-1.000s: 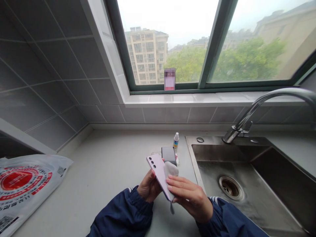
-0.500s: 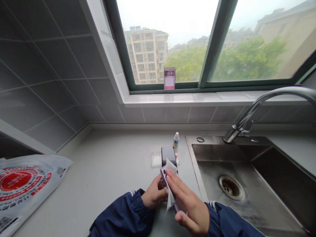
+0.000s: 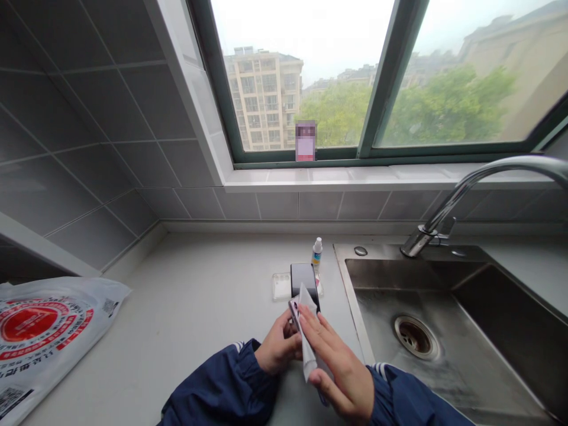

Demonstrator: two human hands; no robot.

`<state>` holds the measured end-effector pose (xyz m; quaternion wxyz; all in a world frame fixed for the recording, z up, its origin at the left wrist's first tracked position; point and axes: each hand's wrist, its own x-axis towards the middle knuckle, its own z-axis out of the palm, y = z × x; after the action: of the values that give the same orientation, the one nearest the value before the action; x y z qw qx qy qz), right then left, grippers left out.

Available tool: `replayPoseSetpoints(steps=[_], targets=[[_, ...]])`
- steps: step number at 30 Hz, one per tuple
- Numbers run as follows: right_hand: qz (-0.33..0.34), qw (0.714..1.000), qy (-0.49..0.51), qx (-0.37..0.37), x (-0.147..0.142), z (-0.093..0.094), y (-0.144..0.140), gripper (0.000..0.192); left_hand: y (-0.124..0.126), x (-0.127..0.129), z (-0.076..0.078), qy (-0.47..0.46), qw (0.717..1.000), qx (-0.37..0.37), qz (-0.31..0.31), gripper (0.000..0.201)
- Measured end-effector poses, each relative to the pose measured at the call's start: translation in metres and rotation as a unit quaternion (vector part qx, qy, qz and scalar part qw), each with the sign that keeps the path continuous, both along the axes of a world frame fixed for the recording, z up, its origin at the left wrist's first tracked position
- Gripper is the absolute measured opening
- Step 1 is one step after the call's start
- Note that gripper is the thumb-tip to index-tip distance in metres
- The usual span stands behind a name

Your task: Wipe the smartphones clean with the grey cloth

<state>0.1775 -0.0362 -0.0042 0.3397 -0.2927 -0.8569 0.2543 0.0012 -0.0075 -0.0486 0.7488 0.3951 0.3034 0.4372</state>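
My left hand [image 3: 276,348] grips a light purple phone [image 3: 293,305] by its side edge, fingers and thumb closed around it. Its camera end points away from me, tilted upward. Across the phone lies a thin white wipe [image 3: 307,350], which my right hand [image 3: 341,370] presses down with long, nearly straight fingers. Much of the phone is hidden under the wipe and that hand. Just beyond my hands, a dark, glossy phone-like slab [image 3: 302,276] rests on the counter. A clear phone case [image 3: 280,286] lies to its left, and a small spray bottle [image 3: 316,254] stands behind it.
A steel sink [image 3: 381,300] with a chrome faucet [image 3: 448,204] is set into the counter on the right. At far left lies a white plastic bag [image 3: 100,302] with red print. The window [image 3: 337,157] and its sill run along the back wall.
My right hand has shifted slightly, carrying the wipe a little along the phone. My left hand keeps its grip on the phone. The things on the counter have not moved.
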Motion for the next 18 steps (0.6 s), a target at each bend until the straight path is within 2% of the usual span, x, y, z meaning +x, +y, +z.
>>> replayPoseSetpoints(steps=[3, 6, 11, 13, 15, 18], targets=[[0.009, 1.0, -0.009, 0.009, 0.001, 0.001, 0.002, 0.059, 0.002, -0.001, 0.005, -0.042, 0.998, -0.03, 0.032, 0.066], [0.014, 1.0, -0.004, 0.004, 0.0, 0.001, 0.003, 0.066, 0.004, -0.001, 0.011, -0.06, 0.994, -0.044, 0.074, 0.068], [-0.052, 0.998, 0.034, 0.01, 0.0, -0.01, 0.004, 0.068, 0.007, -0.003, 0.015, -0.057, 0.987, -0.081, 0.13, 0.063], [-0.068, 0.997, 0.048, 0.008, 0.001, -0.013, 0.005, 0.068, 0.009, -0.004, 0.015, -0.051, 0.985, -0.097, 0.135, 0.059], [-0.086, 0.994, 0.07, -0.009, 0.003, -0.013, 0.005, 0.065, 0.01, -0.003, 0.017, -0.054, 0.986, -0.095, 0.126, 0.064], [-0.127, 0.981, 0.122, -0.08, 0.005, -0.01, 0.008, 0.051, 0.01, -0.003, 0.023, -0.06, 0.99, -0.076, 0.101, 0.076]])
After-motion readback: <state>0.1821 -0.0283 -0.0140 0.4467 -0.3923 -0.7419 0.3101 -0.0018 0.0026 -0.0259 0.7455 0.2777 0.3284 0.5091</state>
